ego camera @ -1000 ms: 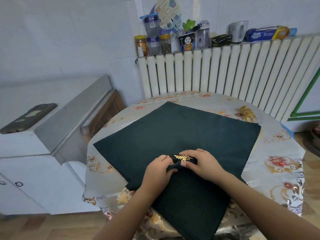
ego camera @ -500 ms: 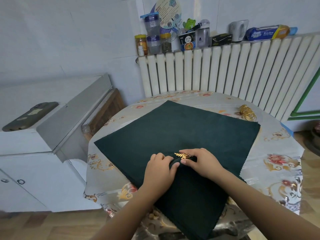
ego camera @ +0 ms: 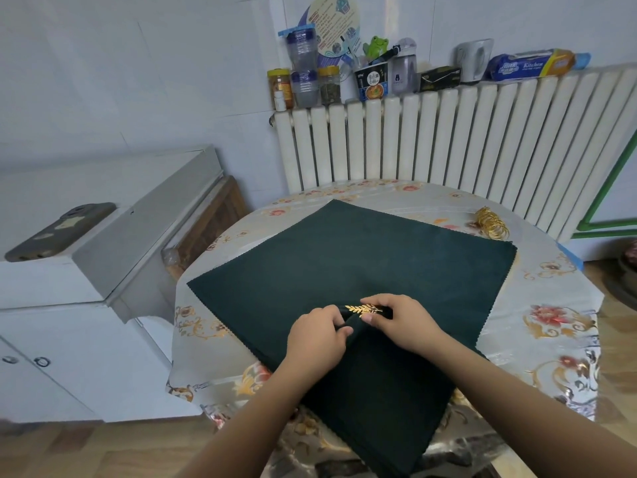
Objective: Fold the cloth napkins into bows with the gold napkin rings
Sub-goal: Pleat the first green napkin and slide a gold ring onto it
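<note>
A person's two bare hands work at the near middle of a dark green cloth napkin (ego camera: 362, 260) spread flat, corner toward the radiator (ego camera: 448, 139), over a round table (ego camera: 551, 326) covered in a glossy floral cloth. The left hand (ego camera: 319, 336) has its fingers curled down into a gathered bunch of the napkin, thumb tip pressed against the fabric just beside the ring. The right hand (ego camera: 401, 322) pinches a gold napkin ring (ego camera: 366, 308) with a leaf-shaped ornament between thumb and curled fingers; the ornament lies directly between the fingertips of both hands, and dark cloth shows bunched beneath it. Whether the cloth passes fully through the ring cannot be told, since the fingers cover it. From the fingers toward the viewer, a second layer of green cloth runs down over the table's near edge. Well beyond the right fingers, off the napkin's far right corner, a pile of spare gold napkin rings (ego camera: 491, 225) sits on the table near the radiator. Along the radiator top stand jars, a plastic bottle (ego camera: 302, 50), an instant noodle cup (ego camera: 371, 81), a green frog figure (ego camera: 377, 45) and a roll of kitchen wrap (ego camera: 531, 66). Far to the left of the left fingers, a phone (ego camera: 60, 231) lies on a white cabinet (ego camera: 86, 357)
</note>
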